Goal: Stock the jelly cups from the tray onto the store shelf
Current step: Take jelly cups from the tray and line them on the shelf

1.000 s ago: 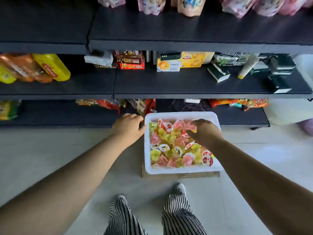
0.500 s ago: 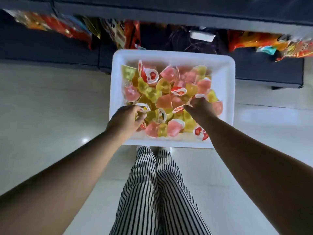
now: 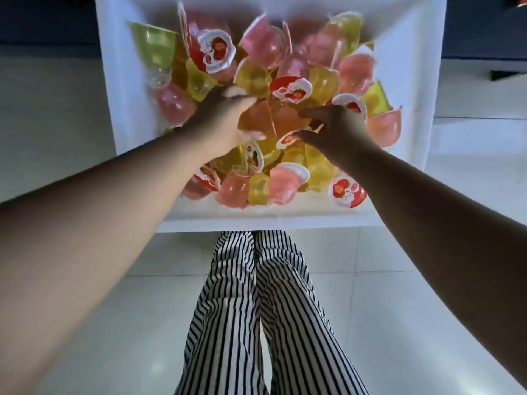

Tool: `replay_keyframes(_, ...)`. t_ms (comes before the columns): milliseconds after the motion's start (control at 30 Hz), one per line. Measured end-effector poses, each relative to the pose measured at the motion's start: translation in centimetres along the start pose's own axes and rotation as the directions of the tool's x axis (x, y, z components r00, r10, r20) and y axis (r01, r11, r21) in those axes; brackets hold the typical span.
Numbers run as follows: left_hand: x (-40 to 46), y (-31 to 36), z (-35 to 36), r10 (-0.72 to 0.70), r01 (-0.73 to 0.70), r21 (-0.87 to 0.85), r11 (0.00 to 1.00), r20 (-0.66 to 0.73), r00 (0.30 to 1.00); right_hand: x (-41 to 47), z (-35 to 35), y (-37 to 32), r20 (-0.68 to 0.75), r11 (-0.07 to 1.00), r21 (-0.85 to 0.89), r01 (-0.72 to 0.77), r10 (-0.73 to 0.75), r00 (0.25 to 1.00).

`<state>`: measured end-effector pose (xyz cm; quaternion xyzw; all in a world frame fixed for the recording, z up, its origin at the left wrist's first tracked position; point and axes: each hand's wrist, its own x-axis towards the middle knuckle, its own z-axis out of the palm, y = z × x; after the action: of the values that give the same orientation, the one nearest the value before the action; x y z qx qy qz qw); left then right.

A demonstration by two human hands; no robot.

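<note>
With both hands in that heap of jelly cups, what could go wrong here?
The cups lie loose and tilted in the tray, so lifting from the middle may tumble neighbours. The left hand seems to be closing on a pink cup; the smooth cup might slip. The right hand could crease a lid.

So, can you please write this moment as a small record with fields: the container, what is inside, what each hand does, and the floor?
container: white tray, on the floor in front of the person
contents: jelly cups, pink and yellow, piled loose; several show red-and-white lids
left hand: left hand in the pile, fingers curled around a pink cup
right hand: right hand in the pile, fingertips on cups; its grip is not clear
floor: pale glossy tiles
legs: striped trousers below the tray
</note>
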<state>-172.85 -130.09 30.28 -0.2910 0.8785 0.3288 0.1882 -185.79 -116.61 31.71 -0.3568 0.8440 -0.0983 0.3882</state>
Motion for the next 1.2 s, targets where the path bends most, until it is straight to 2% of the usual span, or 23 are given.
replay_keyframes(133, -1.0, -0.3, -0.7, -0.049, 0.044, -0.105, 0.993, -0.050, 0.998, -0.2, -1.1, -0.5, 0.000, 0.999, -0.025, 0.031, -0.031, 1.000)
replay_keyframes(200, -1.9, -0.9, -1.1, -0.117, 0.087, -0.245, 0.966, -0.109, 0.987, -0.2, -1.6, -1.0, 0.017, 1.000, 0.004, -0.015, 0.015, 1.000)
replay_keyframes(233, -2.4, -1.2, -1.3, -0.167, 0.112, -0.339, 0.934, -0.138, 0.976, -0.2, -1.7, -1.3, 0.048, 0.992, 0.104, -0.075, 0.071, 0.996)
replay_keyframes(300, -3.5, -1.8, -1.5, -0.272, 0.144, -0.495, 0.857, -0.197, 0.942, -0.1, -1.5, -1.9, 0.101, 0.903, 0.369, -0.220, 0.196, 0.975)
replay_keyframes(367, -4.2, -2.4, -1.3, -0.347, 0.155, -0.591, 0.792, -0.225, 0.911, 0.1, -1.0, -2.6, 0.135, 0.807, 0.502, -0.311, 0.282, 0.950)
replay_keyframes(433, -4.7, -2.8, -1.0, -0.389, 0.162, -0.664, 0.730, -0.209, 0.897, 0.5, 0.0, -3.0, 0.145, 0.739, 0.591, -0.323, 0.296, 0.944)
replay_keyframes(467, -4.9, -3.0, -0.8, -0.396, 0.156, -0.697, 0.700, -0.197, 0.897, 0.5, 0.3, -3.2, 0.142, 0.732, 0.608, -0.306, 0.280, 0.950)
replay_keyframes(567, -5.1, -3.1, -0.2, -0.419, 0.128, -0.773, 0.621, -0.191, 0.888, 0.3, 1.8, -2.8, 0.072, 0.839, 0.499, -0.214, 0.207, 0.976)
replay_keyframes(700, -5.0, -2.9, -0.3, -0.469, 0.131, -0.843, 0.522, -0.156, 0.869, 0.4, 2.9, -2.8, -0.087, 0.901, 0.374, -0.219, 0.269, 0.959)
replay_keyframes(767, -5.3, -2.6, -0.8, -0.463, 0.131, -0.895, 0.425, -0.091, 0.882, 0.8, 3.0, -3.4, -0.089, 0.912, 0.326, -0.248, 0.290, 0.953)
replay_keyframes(833, -6.1, -2.0, -1.6, -0.446, 0.124, -0.934, 0.336, -0.042, 0.894, 0.4, 2.5, -4.1, -0.070, 0.882, 0.403, -0.245, 0.296, 0.952)
replay_keyframes(933, -8.1, -0.2, -4.5, -0.405, 0.091, -0.951, 0.294, -0.038, 0.914, -1.8, -0.2, -5.8, -0.031, 0.799, 0.571, -0.189, 0.251, 0.967)
replay_keyframes(1067, -11.1, 3.8, -11.7, -0.350, -0.015, -0.966, 0.258, -0.108, 0.931, -5.3, -7.5, -9.9, -0.106, 0.733, 0.680, 0.005, 0.091, 0.990)
replay_keyframes(1200, -14.4, 8.8, -21.5, -0.287, -0.176, -0.965, 0.193, -0.227, 0.931, -9.0, -18.1, -15.6, -0.219, 0.637, 0.737, 0.224, -0.089, 0.972)
